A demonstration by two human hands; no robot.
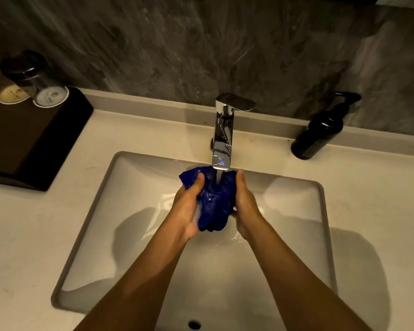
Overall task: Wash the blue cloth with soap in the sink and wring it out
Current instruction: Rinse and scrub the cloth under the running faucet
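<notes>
Left hand [189, 206], right hand [245, 204] clasp bunched, sudsy blue cloth [215, 201] — under chrome faucet [222, 137] stream, rectangular sink [296, 199].

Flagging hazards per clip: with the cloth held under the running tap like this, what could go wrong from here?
1. The blue cloth sits bunched right under the faucet stream, so water may splash onto the counter.
2. Suds show by the left hand; soap might stay in the folds if wringing starts too soon.
3. With soapy palms, the right hand could lose its grip, dropping the cloth into the sink.
</notes>
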